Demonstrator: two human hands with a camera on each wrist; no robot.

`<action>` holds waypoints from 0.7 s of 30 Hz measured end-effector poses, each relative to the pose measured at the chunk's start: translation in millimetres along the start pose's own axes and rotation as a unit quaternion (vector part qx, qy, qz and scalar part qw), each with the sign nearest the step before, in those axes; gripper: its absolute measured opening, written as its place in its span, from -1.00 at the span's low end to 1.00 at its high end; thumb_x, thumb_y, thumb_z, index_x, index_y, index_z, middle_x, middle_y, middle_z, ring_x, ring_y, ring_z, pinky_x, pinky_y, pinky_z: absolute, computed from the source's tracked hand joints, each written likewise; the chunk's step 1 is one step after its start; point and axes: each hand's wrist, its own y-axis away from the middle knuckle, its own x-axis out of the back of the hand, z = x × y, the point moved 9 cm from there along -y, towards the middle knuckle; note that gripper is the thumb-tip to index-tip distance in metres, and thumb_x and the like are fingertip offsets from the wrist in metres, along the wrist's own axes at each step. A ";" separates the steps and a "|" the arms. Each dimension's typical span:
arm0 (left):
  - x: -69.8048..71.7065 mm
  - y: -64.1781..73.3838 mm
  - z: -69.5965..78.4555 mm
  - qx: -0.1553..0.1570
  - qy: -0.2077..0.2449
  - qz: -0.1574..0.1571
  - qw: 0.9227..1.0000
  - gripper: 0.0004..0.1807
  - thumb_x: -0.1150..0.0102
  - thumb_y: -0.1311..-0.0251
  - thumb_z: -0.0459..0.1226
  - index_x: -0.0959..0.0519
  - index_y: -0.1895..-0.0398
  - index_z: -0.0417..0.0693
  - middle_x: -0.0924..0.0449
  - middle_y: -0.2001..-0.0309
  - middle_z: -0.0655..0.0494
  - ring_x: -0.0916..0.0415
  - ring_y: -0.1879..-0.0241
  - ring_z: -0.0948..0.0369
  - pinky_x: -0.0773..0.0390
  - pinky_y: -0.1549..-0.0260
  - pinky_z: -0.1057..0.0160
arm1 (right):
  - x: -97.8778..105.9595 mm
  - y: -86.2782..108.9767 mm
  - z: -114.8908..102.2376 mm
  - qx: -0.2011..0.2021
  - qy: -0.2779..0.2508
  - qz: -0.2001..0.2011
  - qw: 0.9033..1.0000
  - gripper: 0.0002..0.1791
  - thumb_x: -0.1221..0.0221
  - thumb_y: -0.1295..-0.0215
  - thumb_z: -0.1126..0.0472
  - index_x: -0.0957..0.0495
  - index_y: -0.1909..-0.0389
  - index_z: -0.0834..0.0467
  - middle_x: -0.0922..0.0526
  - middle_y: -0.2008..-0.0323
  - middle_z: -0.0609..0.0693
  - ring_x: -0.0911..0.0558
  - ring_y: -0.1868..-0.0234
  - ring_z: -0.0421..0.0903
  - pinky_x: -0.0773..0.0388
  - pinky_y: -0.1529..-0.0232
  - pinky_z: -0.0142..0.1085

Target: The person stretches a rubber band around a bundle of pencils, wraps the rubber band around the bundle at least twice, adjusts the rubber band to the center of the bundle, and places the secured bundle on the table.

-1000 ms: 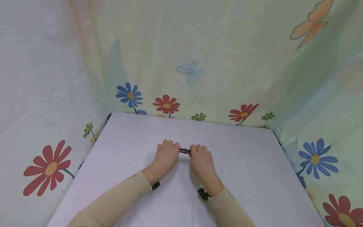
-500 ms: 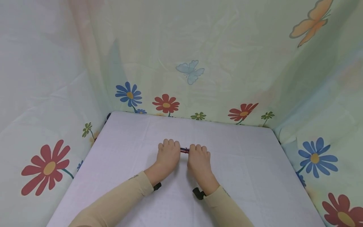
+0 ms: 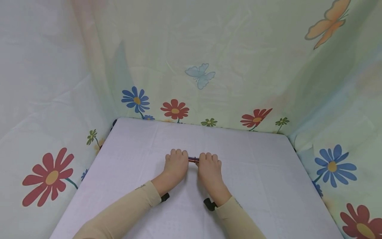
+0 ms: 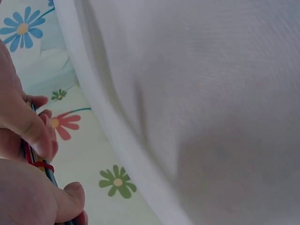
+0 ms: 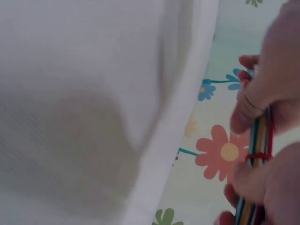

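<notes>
A bundle of thin, coloured, pencil-like sticks (image 3: 193, 159) is held level above the white table, between the two hands. My left hand (image 3: 175, 166) grips its left part, fingers curled over it. My right hand (image 3: 210, 172) grips the right part in the same way. Only a short middle stretch shows in the head view. A red elastic band (image 5: 258, 155) circles the bundle in the right wrist view, where teal, yellow, white and red lengths are visible. The left wrist view also shows the band (image 4: 42, 165) between the hands. Fingers hide most of the bundle.
A white cloth covers the table (image 3: 253, 172). Curtains (image 3: 226, 43) printed with flowers and butterflies rise behind it and at both sides. A black wrist mount (image 3: 210, 204) sits under the right wrist, another (image 3: 165, 197) under the left.
My right hand has moved slightly left over the last second, narrowing the gap between the hands. In the last half second my left hand has dropped a little. Both hands keep hold of the bundle.
</notes>
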 end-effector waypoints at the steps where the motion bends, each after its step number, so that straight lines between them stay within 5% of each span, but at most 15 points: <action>1: -0.8 -0.3 -0.4 -0.002 -0.002 0.002 1.000 -0.80 -0.22 -0.53 -0.21 -0.48 0.23 -0.11 -0.50 0.31 -0.01 -0.32 0.28 0.10 -0.44 0.35 0.12 | 0.0 -0.1 -0.5 0.005 -0.005 -0.009 1.000 -0.66 -0.28 -0.54 0.00 -0.46 0.15 0.20 -0.48 0.30 0.10 -0.39 0.20 0.11 -0.32 0.26 -0.06; 9: 3.7 -1.3 -1.0 -0.006 -0.012 0.047 0.999 -0.77 -0.21 -0.52 -0.19 -0.46 0.27 -0.11 -0.45 0.33 0.00 -0.30 0.30 0.09 -0.35 0.37 0.13 | 2.4 1.4 -3.6 0.029 -0.026 -0.036 0.999 -0.76 -0.17 -0.63 0.09 -0.47 0.05 0.21 -0.47 0.26 0.10 -0.35 0.22 0.07 -0.24 0.28 -0.12; 21: -2.1 4.3 3.8 -0.013 -0.007 0.058 0.998 -0.81 -0.19 -0.52 -0.24 -0.46 0.27 -0.10 -0.46 0.31 0.00 -0.31 0.27 0.08 -0.30 0.32 0.12 | 0.2 4.4 -3.4 -0.039 0.018 -0.033 0.999 -0.81 -0.20 -0.45 0.27 -0.39 0.28 0.26 -0.44 0.32 0.20 -0.36 0.21 0.15 -0.30 0.32 -0.05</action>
